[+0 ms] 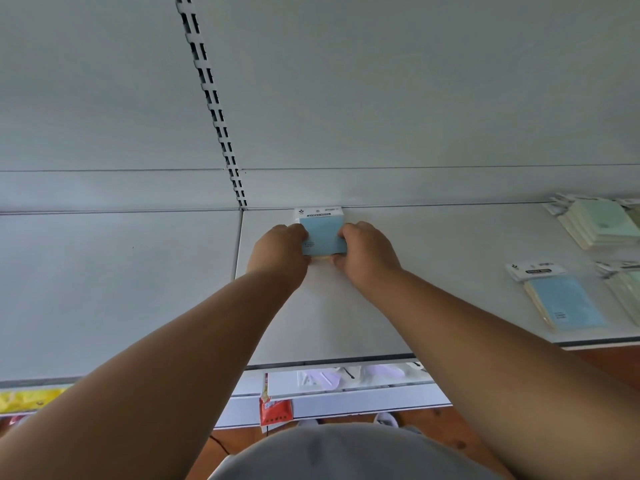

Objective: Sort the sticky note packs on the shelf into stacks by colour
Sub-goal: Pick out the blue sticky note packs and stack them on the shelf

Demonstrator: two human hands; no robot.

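Both hands held a small stack of light blue sticky note packs [322, 233] at the back edge of the flat white metal shelf [433, 271], right against the back wall. The left hand [282, 251] curled round its left side, and the right hand [369, 252] curled round its right side. At three o'clock, well apart, lay another blue pack [564, 301] and a pile of pale green packs [601, 221]. Bare shelf stretched between them.

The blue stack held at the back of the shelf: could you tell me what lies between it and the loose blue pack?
Only bare shelf between blue stack and loose blue pack, head view.
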